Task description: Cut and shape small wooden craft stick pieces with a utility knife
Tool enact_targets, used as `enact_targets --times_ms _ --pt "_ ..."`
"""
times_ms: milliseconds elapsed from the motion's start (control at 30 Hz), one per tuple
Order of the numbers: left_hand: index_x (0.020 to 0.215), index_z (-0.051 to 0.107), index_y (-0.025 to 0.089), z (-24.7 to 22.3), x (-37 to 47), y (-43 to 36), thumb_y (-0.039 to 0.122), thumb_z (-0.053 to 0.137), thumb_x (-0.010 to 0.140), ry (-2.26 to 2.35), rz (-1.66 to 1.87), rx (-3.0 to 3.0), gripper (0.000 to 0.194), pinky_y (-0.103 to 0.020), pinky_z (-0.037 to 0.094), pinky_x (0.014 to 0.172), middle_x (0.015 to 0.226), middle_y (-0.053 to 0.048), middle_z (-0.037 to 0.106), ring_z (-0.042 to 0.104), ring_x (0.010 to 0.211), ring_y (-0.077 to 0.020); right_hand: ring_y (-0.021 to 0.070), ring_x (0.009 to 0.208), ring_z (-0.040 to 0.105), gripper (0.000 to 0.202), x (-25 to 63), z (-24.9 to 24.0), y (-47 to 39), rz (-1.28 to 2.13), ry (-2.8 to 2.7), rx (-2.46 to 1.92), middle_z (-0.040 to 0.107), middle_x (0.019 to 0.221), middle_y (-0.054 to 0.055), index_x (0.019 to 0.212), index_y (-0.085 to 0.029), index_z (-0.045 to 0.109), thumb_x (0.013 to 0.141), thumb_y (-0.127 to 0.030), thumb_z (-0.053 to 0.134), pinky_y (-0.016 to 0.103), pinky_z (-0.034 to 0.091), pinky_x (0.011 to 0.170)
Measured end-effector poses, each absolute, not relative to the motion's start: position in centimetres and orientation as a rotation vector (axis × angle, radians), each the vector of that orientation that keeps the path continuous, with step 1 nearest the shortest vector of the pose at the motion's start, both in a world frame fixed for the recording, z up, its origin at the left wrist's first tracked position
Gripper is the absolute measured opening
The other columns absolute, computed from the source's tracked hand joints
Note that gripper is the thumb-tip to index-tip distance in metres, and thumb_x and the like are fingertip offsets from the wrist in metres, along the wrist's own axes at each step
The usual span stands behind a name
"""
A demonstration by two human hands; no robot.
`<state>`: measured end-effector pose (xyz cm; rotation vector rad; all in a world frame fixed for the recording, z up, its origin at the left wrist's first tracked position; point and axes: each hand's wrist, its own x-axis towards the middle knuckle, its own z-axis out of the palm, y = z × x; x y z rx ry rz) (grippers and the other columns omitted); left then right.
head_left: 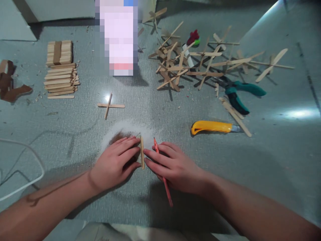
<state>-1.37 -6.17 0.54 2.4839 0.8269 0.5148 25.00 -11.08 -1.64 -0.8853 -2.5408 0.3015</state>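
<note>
A wooden craft stick (142, 152), perhaps more than one stacked together, stands lengthwise between my two hands. My left hand (117, 159) presses its fingertips against the stick's left side. From the other side, fingertips of my right hand (173, 164) touch it too. A red pencil (167, 190) passes through the right hand's fingers, its point toward the far side. Beyond my left hand, a white powdery patch (125, 129) covers the table. Farther off lies a cross of two craft sticks (108, 106).
Loose and banded craft sticks (61, 80) lie at left by brown scraps (15, 87). Several joined sticks (175, 67) pile up at far right. A yellow utility knife (212, 127) and green-handled pliers (237, 92) lie at right. A white cable (41, 167) curves at left. One far object is blurred.
</note>
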Motion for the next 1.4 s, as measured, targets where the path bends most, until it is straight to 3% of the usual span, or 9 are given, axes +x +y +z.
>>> enact_targets --times_ms 133,300,400,567,700,1400 --pt "0.124 0.066 0.013 0.6 -1.3 -6.1 0.03 0.066 0.102 0.82 0.511 2.496 0.028 -0.048 0.058 0.114 0.141 -0.016 0.069 0.067 0.132 -0.0278 0.0293 0.11 0.06 0.028 25.0 -1.6 -11.0 0.347 -2.496 -0.87 0.075 0.131 0.013 0.12 -0.016 0.071 0.092 -0.014 0.064 0.049 0.049 0.098" --pt "0.123 0.066 0.013 0.6 -1.4 -6.0 0.032 0.066 0.102 0.813 0.517 2.511 0.029 -0.047 0.058 0.114 0.141 -0.016 0.069 0.067 0.132 -0.0278 0.02 0.101 0.07 0.029 25.2 0.6 -10.5 0.672 -2.066 -0.923 0.077 0.115 0.01 0.126 -0.02 0.065 0.101 -0.012 0.051 0.039 0.056 0.092" --pt "0.124 0.065 0.013 0.5 -1.4 -6.0 0.034 0.065 0.102 0.808 0.525 2.515 0.03 -0.047 0.059 0.114 0.141 -0.016 0.069 0.067 0.132 -0.028 0.0193 0.11 0.072 0.032 25.3 2.2 -10.1 0.819 -1.981 -1.036 0.076 0.12 0.01 0.127 -0.022 0.063 0.107 -0.016 0.039 0.036 0.059 0.092" --pt "0.125 0.065 0.012 0.3 -1.3 -6.1 0.033 0.064 0.103 0.807 0.507 2.52 0.03 -0.049 0.059 0.113 0.142 -0.016 0.068 0.067 0.132 -0.029 0.0225 0.094 0.065 0.023 24.7 1.1 -9.8 0.465 -2.304 -0.973 0.075 0.113 0.011 0.113 -0.019 0.068 0.098 -0.011 0.053 0.04 0.053 0.085" --pt "0.126 0.064 0.012 0.2 -1.4 -6.1 0.032 0.061 0.104 0.802 0.499 2.525 0.03 -0.05 0.059 0.112 0.142 -0.016 0.068 0.066 0.133 -0.0299 0.0252 0.102 0.061 0.024 24.3 -0.5 -9.9 0.229 -2.552 -0.878 0.077 0.125 0.01 0.114 -0.016 0.072 0.099 -0.013 0.054 0.044 0.045 0.094" --pt "0.125 0.065 0.011 0.2 -1.4 -6.0 0.031 0.065 0.102 0.793 0.517 2.502 0.03 -0.05 0.058 0.114 0.142 -0.016 0.069 0.066 0.133 -0.0289 0.0254 0.109 0.059 0.023 24.9 -1.3 -9.8 0.31 -2.523 -0.864 0.074 0.133 0.011 0.115 -0.017 0.072 0.095 -0.012 0.06 0.045 0.044 0.098"
